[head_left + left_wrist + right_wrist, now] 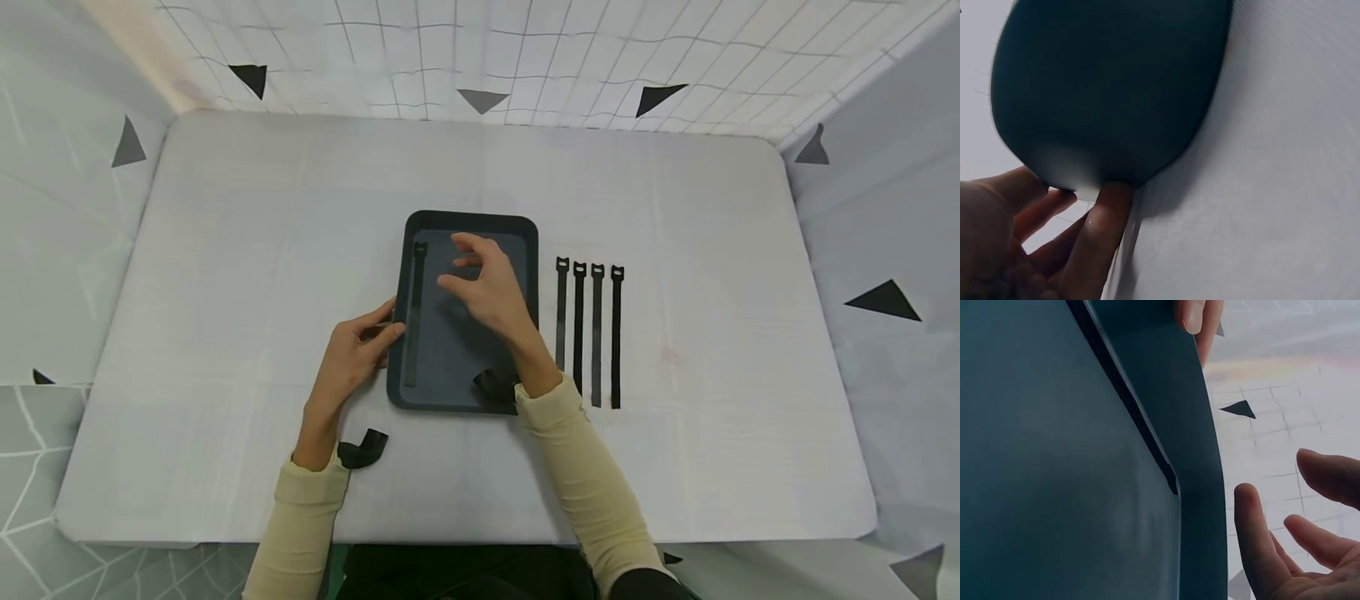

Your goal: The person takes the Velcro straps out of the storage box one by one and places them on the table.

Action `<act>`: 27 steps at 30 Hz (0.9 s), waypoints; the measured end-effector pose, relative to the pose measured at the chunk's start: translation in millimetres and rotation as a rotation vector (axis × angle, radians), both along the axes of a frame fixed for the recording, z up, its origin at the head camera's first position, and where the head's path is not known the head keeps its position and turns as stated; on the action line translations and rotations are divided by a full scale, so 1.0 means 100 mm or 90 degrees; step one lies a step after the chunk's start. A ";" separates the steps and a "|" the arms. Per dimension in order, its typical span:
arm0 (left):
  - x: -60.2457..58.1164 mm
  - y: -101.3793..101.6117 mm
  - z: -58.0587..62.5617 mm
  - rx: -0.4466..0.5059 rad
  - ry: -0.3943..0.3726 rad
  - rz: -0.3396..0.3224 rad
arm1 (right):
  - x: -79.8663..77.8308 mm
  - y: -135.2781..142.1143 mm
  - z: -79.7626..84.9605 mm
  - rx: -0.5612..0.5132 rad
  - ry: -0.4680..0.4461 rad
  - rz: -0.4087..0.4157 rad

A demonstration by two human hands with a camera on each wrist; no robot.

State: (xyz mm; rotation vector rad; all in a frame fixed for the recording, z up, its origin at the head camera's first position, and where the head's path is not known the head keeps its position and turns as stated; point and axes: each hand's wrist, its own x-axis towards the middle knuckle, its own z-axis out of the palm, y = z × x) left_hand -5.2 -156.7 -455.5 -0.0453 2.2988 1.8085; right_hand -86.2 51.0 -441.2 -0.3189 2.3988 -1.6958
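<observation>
A dark grey rectangular tray (472, 333) lies on the table. Its left rim is gripped by my left hand (351, 354), thumb at the rim and fingers against the outer side; the left wrist view shows the thumb and fingers meeting the tray wall (1110, 87). One black hook-and-loop cable strap (416, 312) lies lengthwise inside, close to the left wall. Above the tray, my right hand (491, 292) is held with fingers and thumb spread apart and nothing between them. The right wrist view shows that strap (1125, 394) along the tray's inner edge.
Several more black straps (616, 333) lie side by side, right of the tray, slotted heads at the far end; my right forearm partly covers some lower ends. A black wrist-worn piece (363, 448) sits by my left wrist. White cloth covers the table (735, 333), with patterned sheets around it.
</observation>
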 end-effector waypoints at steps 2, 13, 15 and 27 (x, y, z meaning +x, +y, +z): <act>0.00 0.00 0.00 -0.001 0.003 -0.003 | -0.02 -0.03 0.00 0.012 -0.002 0.001; 0.00 0.03 0.00 -0.041 0.039 0.001 | -0.10 -0.14 -0.05 0.086 -0.025 0.025; 0.00 0.02 -0.04 -0.049 0.044 0.003 | -0.11 -0.16 -0.05 0.089 -0.026 0.025; -0.03 -0.07 -0.38 -0.043 0.047 0.016 | -0.22 -0.27 -0.15 0.128 -0.062 0.046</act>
